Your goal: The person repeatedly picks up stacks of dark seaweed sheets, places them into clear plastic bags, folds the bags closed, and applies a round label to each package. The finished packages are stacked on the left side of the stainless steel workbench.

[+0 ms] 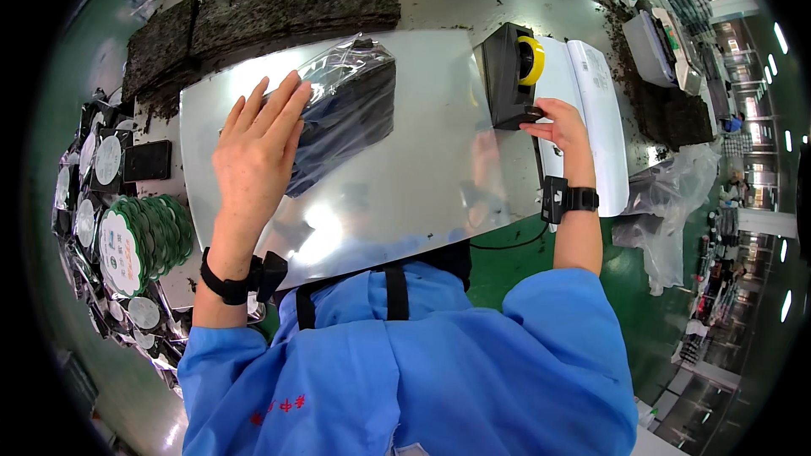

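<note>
My left hand (pixel 263 139) lies flat with fingers stretched out on the left side of a clear plastic bag (pixel 342 105). Inside the bag is a dark, flat stack, probably dried seaweed sheets. The bag rests at a slant on a shiny pale board (pixel 405 186). To the right stands a black tape dispenser (pixel 504 76) with a yellow-cored tape roll (pixel 532 61). My right hand (pixel 559 125) is at the dispenser's near end, thumb and fingers pinched together there. What they pinch is too small to make out.
Stacks of dark, rough sheets (pixel 296 0) line the board's far side. White packaging sheets (pixel 596 118) lie right of the dispenser. Round green-edged labels (pixel 122 245) and a black box (pixel 148 160) sit at left. Clear plastic (pixel 667 211) hangs off the table's right edge.
</note>
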Motion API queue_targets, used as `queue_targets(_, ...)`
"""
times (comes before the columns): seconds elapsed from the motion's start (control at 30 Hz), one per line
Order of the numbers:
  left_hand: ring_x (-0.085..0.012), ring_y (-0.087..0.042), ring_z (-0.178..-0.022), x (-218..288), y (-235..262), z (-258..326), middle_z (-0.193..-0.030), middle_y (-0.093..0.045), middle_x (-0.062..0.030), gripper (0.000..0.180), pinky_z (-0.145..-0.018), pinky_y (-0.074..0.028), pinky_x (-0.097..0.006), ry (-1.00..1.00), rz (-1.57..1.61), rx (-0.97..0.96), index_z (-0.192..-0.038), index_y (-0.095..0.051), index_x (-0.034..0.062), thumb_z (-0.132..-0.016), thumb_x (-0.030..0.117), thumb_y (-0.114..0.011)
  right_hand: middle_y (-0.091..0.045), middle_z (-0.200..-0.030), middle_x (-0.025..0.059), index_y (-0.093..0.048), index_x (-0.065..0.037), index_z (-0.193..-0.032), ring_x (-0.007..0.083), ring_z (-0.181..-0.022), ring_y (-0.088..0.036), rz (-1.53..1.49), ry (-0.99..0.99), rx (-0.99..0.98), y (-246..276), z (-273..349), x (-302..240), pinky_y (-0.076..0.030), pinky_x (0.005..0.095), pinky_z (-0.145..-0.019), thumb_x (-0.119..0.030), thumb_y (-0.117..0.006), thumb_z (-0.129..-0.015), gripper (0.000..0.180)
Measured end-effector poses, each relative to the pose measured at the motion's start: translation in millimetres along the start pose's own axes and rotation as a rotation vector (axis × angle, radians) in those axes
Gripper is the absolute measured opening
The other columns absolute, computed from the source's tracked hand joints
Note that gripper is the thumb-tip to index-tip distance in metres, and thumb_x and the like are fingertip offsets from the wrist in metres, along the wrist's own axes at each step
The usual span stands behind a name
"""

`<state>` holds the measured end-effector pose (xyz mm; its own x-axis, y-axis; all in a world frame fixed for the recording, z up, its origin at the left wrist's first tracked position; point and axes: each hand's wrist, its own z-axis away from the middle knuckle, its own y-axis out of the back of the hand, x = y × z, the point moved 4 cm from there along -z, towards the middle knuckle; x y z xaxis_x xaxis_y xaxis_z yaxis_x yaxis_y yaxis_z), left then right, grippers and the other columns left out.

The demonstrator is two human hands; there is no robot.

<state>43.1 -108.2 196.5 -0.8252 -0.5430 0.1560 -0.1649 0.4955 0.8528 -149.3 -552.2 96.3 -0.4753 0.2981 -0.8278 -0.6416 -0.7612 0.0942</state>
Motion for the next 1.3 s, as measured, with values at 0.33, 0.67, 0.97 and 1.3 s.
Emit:
queue_targets(0.33,-0.0295,-0.060,-0.116,-16.7,-3.1,-2.5,-0.128,-0.063,-0.0046,0.037,-0.098,-0.048,-0.043,0.040,0.069,0.019,-0.122,-0.065,0.0172,-0.085,0.012,-0.067,-0.064,-0.097,0.0126,-0.059,0.010,-0.109,0.0270,-0.088,-0.068,-0.540,0.369,0.458,-40.4,6.2,104.1,-0.058,0.0372,-0.082,-0.002,-0.062,-0.091,0.022)
queue_targets(0.67,-0.0306,-0.060,-0.116,-11.7,-5.5,-2.8,-0.127,-0.063,-0.0085,0.038,-0.099,-0.048,-0.043,0.022,0.047,0.054,-0.123,-0.065,0.0166,-0.086,0.010,-0.066,-0.061,-0.119,0.0112,-0.050,0.006,-0.132,0.0203,-0.097,-0.064,-0.633,0.367,0.497,-56.3,-6.4,139.1,-0.052,0.0325,-0.090,-0.007,-0.054,-0.096,0.038)
queue_targets(0.97,-0.0306,-0.059,-0.118,-8.8,-6.4,-0.1,-0.129,-0.061,-0.0084,0.040,-0.100,-0.047,-0.044,0.020,0.038,0.031,-0.125,-0.064,0.0158,-0.085,0.010,-0.066,-0.070,-0.077,0.0103,-0.067,0.003,-0.083,0.0160,-0.067,-0.068,-0.017,0.495,-0.359,-284.8,130.4,4.7,-0.053,0.0264,-0.064,-0.012,-0.064,-0.091,0.018)
queue_targets(1.3,-0.0298,-0.062,-0.108,1.1,2.1,-18.5,-0.120,-0.065,-0.0089,0.033,-0.093,-0.050,-0.042,0.067,-0.046,-0.046,-0.112,-0.067,0.0131,-0.079,0.015,-0.073,-0.064,-0.062,0.0097,-0.065,-0.005,-0.064,0.0209,-0.057,-0.064,0.832,0.469,-0.212,-293.4,85.9,36.1,-0.048,0.0306,-0.054,-0.041,-0.070,-0.083,0.041)
